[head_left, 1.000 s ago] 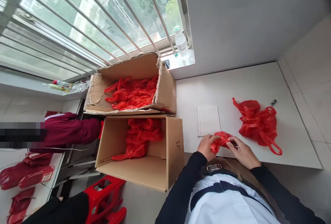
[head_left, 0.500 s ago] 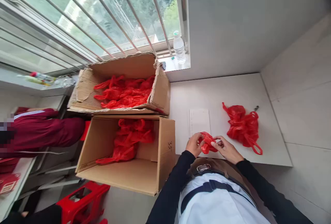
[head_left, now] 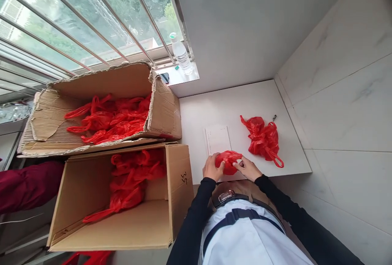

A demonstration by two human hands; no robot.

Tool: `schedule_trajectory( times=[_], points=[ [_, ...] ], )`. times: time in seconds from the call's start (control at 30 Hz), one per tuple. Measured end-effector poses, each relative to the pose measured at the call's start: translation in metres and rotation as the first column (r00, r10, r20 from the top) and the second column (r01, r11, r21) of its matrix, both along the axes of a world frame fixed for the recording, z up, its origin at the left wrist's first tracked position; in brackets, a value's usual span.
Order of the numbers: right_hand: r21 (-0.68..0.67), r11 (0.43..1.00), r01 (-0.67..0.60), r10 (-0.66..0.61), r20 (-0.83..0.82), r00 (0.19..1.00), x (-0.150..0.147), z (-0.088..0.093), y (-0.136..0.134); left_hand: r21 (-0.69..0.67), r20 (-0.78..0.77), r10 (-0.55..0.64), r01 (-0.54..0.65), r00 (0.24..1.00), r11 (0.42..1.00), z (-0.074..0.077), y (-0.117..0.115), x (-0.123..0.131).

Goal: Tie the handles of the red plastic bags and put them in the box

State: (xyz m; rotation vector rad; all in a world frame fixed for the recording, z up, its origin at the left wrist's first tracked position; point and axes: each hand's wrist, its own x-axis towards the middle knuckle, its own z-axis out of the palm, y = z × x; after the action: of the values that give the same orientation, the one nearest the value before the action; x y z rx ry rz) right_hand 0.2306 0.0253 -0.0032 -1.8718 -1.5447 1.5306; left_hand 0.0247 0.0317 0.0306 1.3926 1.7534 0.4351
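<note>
A small red plastic bag (head_left: 227, 162) is held between my two hands over the near edge of the white table (head_left: 214, 110). My left hand (head_left: 212, 168) is closed on its left side, with the thumb in front. The fingertips of my right hand (head_left: 248, 168) pinch its right side. Whatever the bag contains is hidden. Just beyond the hands lies a white sheet or notebook (head_left: 218, 139) with printed marks along its left side. To the right, more red plastic bags (head_left: 263, 139) lie bunched on the table with their handles loose.
Two open cardboard boxes stand at left: the far box (head_left: 165, 112) and the near box (head_left: 180, 191), both containing red bags. A water bottle (head_left: 182, 56) and a phone (head_left: 164, 78) sit on the windowsill. A person's maroon sleeve (head_left: 30, 183) shows at far left.
My view has shifted right and closer, so the boxes appear farther left. The bag in my hands looks wider and more spread out. Both hands still hold it.
</note>
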Motion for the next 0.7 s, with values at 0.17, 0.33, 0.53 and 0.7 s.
schedule_trajectory(
  times=[0.17, 0.33, 0.53, 0.7],
  points=[
    [0.009, 1.0, 0.001, -0.001, -0.015, 1.0, 0.0, -0.003, -0.003, 0.028, -0.017, 0.087, -0.087, 0.996, 0.996, -0.003, 0.005, 0.0],
    [0.08, 0.989, 0.125, -0.125, -0.007, 0.992, 0.018, 0.007, -0.005, 0.086, -0.045, 0.303, -0.299, 0.952, 0.95, -0.009, 0.008, -0.02],
    [0.078, 0.99, 0.117, -0.114, -0.043, 0.993, 0.015, 0.024, -0.001, 0.117, -0.013, 0.265, -0.262, 0.964, 0.958, 0.005, 0.011, -0.009],
    [0.061, 0.994, 0.089, -0.089, -0.008, 0.996, 0.008, 0.037, 0.002, 0.074, -0.033, 0.181, -0.178, 0.983, 0.981, 0.019, 0.023, 0.017]
  ],
)
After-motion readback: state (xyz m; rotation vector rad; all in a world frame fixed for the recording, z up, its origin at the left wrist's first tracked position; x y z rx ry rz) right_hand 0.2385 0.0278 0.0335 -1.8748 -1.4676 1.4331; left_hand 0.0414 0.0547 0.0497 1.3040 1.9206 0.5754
